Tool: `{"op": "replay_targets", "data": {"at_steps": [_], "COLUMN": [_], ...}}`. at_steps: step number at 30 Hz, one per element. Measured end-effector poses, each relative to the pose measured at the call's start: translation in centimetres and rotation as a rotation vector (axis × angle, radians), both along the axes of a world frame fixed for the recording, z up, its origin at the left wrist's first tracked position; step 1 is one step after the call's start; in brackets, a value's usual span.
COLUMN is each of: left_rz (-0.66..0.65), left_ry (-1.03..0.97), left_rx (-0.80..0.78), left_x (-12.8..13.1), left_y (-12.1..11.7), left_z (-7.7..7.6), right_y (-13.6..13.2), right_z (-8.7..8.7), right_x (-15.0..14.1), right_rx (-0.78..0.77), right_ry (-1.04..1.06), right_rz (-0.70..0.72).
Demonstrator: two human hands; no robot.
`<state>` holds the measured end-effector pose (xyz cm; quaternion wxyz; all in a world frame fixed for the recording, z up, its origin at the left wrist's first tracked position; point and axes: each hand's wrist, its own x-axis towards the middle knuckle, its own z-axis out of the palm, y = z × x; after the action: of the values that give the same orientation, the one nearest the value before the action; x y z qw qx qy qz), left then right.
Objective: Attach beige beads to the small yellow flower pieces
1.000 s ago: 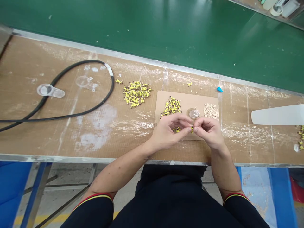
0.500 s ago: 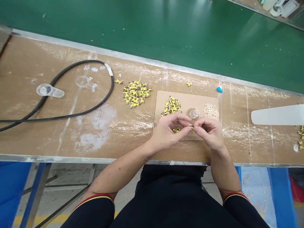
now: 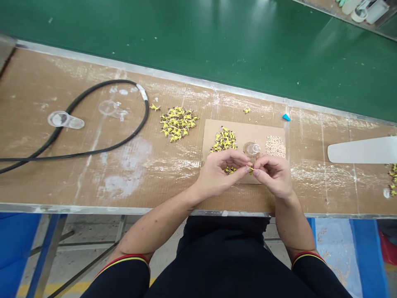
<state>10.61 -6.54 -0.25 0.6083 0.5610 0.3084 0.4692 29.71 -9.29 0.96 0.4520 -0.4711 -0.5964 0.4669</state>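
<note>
One yellow figurine (image 3: 251,170) between the fingertips, over the cardboard sheet (image 3: 245,130). Left hand (image 3: 218,171) pinched on it; right hand (image 3: 274,176) nearly closed alongside, hold unclear. Likely light, stiff, thin limbs fragile: grip the torso. Long axis seemingly toward wearer; facing too small to tell.

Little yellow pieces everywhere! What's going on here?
A person's left hand and right hand meet at a small yellow piece, fingers close around it, above a cardboard sheet. On the sheet are a yellow heap, a small clear container and a patch of pale bits. Another yellow pile lies left of the sheet.
</note>
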Motion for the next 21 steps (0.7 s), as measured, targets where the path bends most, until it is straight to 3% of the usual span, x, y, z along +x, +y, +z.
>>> {"op": "replay_targets", "data": {"at_steps": [6, 12, 21], "left_rz": [0.017, 0.078, 0.117], "left_ry": [-0.008, 0.056, 0.15], "left_rx": [0.07, 0.215, 0.48], "left_x": [0.01, 0.12, -0.26], "left_y": [-0.04, -0.26, 0.11], "left_z": [-0.09, -0.55, -0.41], "right_y": [-0.12, -0.24, -0.02], "right_z": [-0.04, 0.01, 0.21], "right_x": [-0.22, -0.22, -0.26], "right_rx": [0.125, 0.143, -0.026], "right_ry": [-0.042, -0.068, -0.006], "right_rz": [-0.022, -0.031, -0.021]}}
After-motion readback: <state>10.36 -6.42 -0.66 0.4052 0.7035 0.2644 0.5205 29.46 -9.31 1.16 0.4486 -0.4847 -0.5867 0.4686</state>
